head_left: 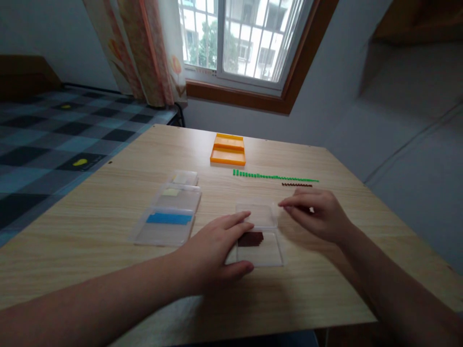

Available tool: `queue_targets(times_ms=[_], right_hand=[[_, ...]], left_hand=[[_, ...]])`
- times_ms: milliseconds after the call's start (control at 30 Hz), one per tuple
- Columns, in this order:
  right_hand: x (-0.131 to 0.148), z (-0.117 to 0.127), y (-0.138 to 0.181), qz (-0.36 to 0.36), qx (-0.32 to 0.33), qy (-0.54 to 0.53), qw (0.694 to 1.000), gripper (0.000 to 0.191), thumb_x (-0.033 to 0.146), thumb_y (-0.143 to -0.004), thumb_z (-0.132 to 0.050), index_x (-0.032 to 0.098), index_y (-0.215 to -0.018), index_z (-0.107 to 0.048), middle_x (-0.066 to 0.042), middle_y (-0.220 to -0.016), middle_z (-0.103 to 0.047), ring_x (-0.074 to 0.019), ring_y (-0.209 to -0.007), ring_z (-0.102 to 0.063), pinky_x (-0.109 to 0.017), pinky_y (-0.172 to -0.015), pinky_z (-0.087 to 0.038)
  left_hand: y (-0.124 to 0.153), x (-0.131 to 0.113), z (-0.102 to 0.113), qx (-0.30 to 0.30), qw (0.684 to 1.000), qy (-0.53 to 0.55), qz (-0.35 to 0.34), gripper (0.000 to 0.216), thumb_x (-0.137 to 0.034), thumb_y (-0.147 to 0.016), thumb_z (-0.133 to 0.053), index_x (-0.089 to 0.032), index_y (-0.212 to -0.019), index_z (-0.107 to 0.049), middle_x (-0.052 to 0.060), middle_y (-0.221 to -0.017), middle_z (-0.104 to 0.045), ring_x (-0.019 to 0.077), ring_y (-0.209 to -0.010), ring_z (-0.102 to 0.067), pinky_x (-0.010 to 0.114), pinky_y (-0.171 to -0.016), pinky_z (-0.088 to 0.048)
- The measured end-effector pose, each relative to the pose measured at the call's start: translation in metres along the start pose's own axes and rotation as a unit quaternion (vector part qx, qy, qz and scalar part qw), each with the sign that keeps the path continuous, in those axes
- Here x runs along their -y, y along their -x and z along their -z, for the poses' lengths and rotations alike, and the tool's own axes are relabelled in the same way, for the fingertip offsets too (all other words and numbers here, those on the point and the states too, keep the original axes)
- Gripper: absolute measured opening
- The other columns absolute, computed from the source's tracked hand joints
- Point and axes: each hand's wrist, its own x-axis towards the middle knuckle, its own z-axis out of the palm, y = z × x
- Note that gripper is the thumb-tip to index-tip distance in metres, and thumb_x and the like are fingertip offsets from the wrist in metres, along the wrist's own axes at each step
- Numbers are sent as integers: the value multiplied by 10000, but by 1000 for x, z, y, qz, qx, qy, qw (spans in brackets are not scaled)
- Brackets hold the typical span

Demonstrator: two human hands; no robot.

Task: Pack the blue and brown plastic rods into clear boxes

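My left hand [226,246] lies with spread fingers at the left edge of an opened clear plastic case [273,253]. Inside the case's near half sits a stack of dark brown strips [251,239], partly under my fingers. My right hand [316,212] is above the table to the right of the case, thumb and forefinger pinched together; anything between the tips is too small to make out. Just beyond it runs a short row of small brown pieces [296,185]. Behind that is a longer row of green pieces [275,177], taller at its left end.
An open orange case [227,155] rests near the table's far edge. On the left stand clear cases, one with blue strips [169,219] and another with pale yellow pieces [170,192]. Past the wooden table [108,270] are a checkered bed [72,130], a curtain and a window.
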Motion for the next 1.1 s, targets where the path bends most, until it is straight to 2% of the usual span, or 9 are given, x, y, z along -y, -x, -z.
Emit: queue_targets(times_ms=[67,133,233,333,433,700,800,900,1100], right_hand=[[-20,4,-1,-66,-86,65,992,196,246,-966,-588,199,-965,-779,-23,-705,-648,-143,-582,-535,-289,-562,-410],[-41,3,-1,-133,-130,123,975,219,283,-950,-590,198,-980,-790,-39,-744,-654,-172,-632,-555,-314,-611,-462],[-67,-7,0,-170,-144,178,959,277,269,-905,-590,183,-1049,-810,-120,-974,-703,-266,-928,-636,-438,-871,-524],[-80,-19,1,-186,-141,206,950,312,239,-882,-593,164,-1079,-822,-189,-1282,-653,-345,-1212,-566,-541,-1081,-436],[-87,-29,2,-196,-125,227,946,320,221,-875,-602,160,-1095,-826,-193,-1451,-564,-370,-1366,-473,-557,-1173,-364],[-91,-38,2,-202,-71,239,947,236,248,-884,-652,215,-1015,-845,-138,-1551,-511,-406,-1484,-366,-607,-1190,-313],[-87,-37,2,-198,-73,231,950,180,278,-865,-697,247,-954,-851,-97,-1581,-490,-390,-1503,-343,-584,-1201,-303],[-82,-34,2,-206,-89,226,948,187,323,-860,-723,254,-979,-850,-94,-1598,-470,-391,-1514,-319,-594,-1212,-271],[-82,-37,1,-205,-75,234,948,125,273,-853,-729,237,-868,-847,-123,-1526,-547,-428,-1469,-369,-647,-1163,-300]], left_hand=[[0,-1,1,1,1000,-2,4,678,-362,-821,-772,-219,-1448,-559,136,-1636,-417,339,-1474,-444,506,-1193,-392],[1,-1,2,5,1000,-3,9,676,-352,-825,-761,-204,-1452,-557,143,-1632,-422,341,-1478,-438,504,-1193,-396],[2,-1,2,8,1000,-4,13,672,-350,-828,-749,-188,-1452,-559,154,-1625,-429,345,-1476,-441,505,-1191,-401],[2,1,1,6,1000,-9,9,678,-365,-834,-735,-177,-1460,-554,160,-1626,-425,342,-1473,-445,512,-1189,-403],[2,2,0,-1,1000,-12,-1,680,-375,-835,-729,-182,-1463,-552,157,-1622,-433,336,-1478,-440,510,-1190,-402],[2,6,-2,-1,1000,-14,2,681,-390,-832,-724,-210,-1465,-550,131,-1636,-418,340,-1474,-441,516,-1190,-395],[2,10,-5,-5,1000,-14,1,687,-400,-833,-724,-221,-1472,-546,116,-1641,-414,344,-1479,-433,510,-1196,-392],[3,11,-7,-10,1000,-10,-3,690,-404,-835,-734,-211,-1472,-551,122,-1635,-423,353,-1470,-446,512,-1196,-397],[2,7,-3,-1,1000,-22,-5,692,-392,-840,-731,-175,-1472,-554,153,-1624,-431,342,-1469,-450,511,-1190,-406]])
